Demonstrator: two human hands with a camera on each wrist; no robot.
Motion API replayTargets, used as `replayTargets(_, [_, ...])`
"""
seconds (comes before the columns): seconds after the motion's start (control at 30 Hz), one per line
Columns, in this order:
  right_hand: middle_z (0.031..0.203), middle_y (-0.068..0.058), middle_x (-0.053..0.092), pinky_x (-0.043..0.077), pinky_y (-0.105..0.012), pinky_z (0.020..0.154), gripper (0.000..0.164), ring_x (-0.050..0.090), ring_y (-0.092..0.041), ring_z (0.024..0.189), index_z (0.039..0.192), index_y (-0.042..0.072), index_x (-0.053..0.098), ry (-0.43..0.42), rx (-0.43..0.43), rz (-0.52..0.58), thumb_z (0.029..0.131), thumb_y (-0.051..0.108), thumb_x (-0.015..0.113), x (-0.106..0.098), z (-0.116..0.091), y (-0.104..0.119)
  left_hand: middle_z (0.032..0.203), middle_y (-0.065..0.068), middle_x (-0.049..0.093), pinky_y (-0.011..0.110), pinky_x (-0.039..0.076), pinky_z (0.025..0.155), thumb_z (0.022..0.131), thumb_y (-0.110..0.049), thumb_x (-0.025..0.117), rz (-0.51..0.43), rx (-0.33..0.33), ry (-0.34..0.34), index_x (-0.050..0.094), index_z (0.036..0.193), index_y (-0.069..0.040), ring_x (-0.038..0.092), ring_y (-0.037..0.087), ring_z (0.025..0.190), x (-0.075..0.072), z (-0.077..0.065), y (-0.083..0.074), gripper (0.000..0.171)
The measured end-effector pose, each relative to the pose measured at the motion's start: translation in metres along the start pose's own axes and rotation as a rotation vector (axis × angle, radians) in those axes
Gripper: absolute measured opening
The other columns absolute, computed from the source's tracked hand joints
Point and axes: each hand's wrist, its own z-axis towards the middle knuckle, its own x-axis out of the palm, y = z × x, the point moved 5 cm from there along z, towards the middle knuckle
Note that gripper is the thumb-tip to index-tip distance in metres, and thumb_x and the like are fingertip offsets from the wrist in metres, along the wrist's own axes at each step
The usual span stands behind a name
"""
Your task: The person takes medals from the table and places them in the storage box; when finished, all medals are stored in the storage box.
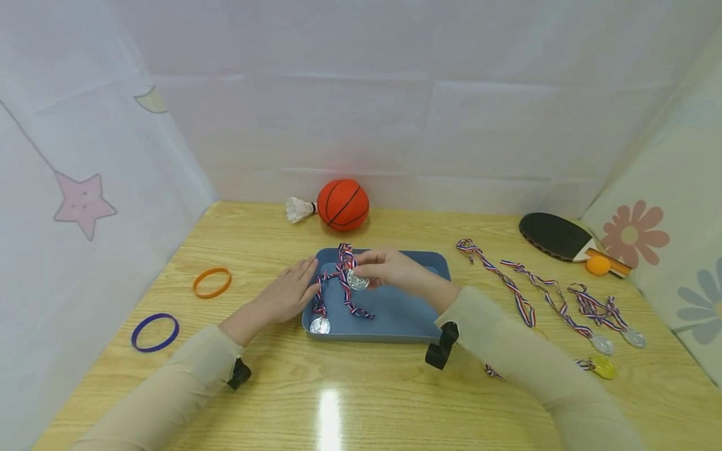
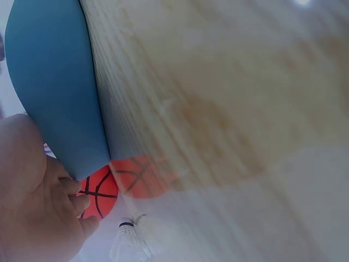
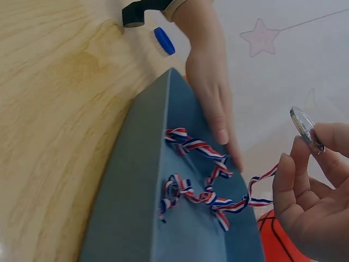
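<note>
A blue tray (image 1: 403, 316) sits mid-table. My right hand (image 1: 397, 272) pinches a silver medal (image 1: 358, 281) between thumb and fingers above the tray; its striped ribbon (image 3: 234, 206) trails down into the tray. In the right wrist view the medal (image 3: 305, 130) is tilted nearly edge-on. My left hand (image 1: 289, 291) rests against the tray's left rim with its fingers straight. A second silver medal (image 1: 320, 326) lies in the tray's front left corner, its red, white and blue ribbon running beside the first.
Several ribboned medals (image 1: 601, 344) lie on the right, one gold (image 1: 602, 367). Behind them are a table tennis bat (image 1: 553, 235) and orange ball (image 1: 598, 265). A small basketball (image 1: 343, 205) and shuttlecock (image 1: 299, 209) stand behind the tray. Orange (image 1: 212, 282) and blue (image 1: 155, 332) wristbands lie left.
</note>
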Motion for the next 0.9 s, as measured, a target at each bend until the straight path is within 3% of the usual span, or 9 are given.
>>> replayTargets(0.1, [0.114, -0.009, 0.06, 0.053, -0.033, 0.072, 0.036, 0.06, -0.017, 0.079, 0.122, -0.002, 0.057, 0.003, 0.047, -0.025, 0.09, 0.014, 0.061, 0.004, 0.004, -0.017, 0.147, 0.024, 0.02, 0.052, 0.018, 0.106, 0.1, -0.03, 0.035, 0.006, 0.008, -0.008, 0.021, 0.142, 0.008, 0.018, 0.04, 0.133, 0.0, 0.0, 0.0, 0.058])
replayTargets(0.23, [0.09, -0.007, 0.063, 0.053, -0.031, 0.066, 0.034, 0.058, -0.016, 0.068, 0.118, -0.004, 0.058, 0.009, 0.098, -0.028, 0.089, 0.013, 0.061, 0.011, 0.005, -0.035, 0.146, 0.025, 0.02, 0.052, 0.018, 0.106, 0.1, -0.029, 0.035, 0.0, 0.016, -0.019, 0.022, 0.142, 0.009, 0.019, 0.04, 0.133, -0.002, -0.001, -0.001, 0.058])
replayTargets(0.57, [0.078, -0.004, 0.058, 0.053, -0.03, 0.055, 0.025, 0.054, -0.014, 0.053, 0.107, -0.007, 0.063, 0.038, 0.155, -0.058, 0.088, 0.008, 0.061, 0.025, -0.004, -0.061, 0.146, 0.025, 0.02, 0.052, 0.017, 0.106, 0.101, -0.029, 0.034, -0.004, 0.012, -0.012, 0.021, 0.142, 0.009, 0.017, 0.04, 0.133, -0.002, 0.0, -0.001, 0.058])
replayTargets(0.9, [0.066, -0.001, 0.059, 0.05, -0.027, 0.048, 0.021, 0.053, -0.012, 0.05, 0.098, 0.001, 0.071, 0.059, 0.125, -0.295, 0.091, 0.015, 0.057, 0.034, -0.004, -0.065, 0.147, 0.025, 0.019, 0.052, 0.017, 0.107, 0.101, -0.031, 0.033, -0.005, 0.018, -0.009, 0.02, 0.142, 0.009, 0.017, 0.04, 0.134, 0.0, 0.0, 0.001, 0.059])
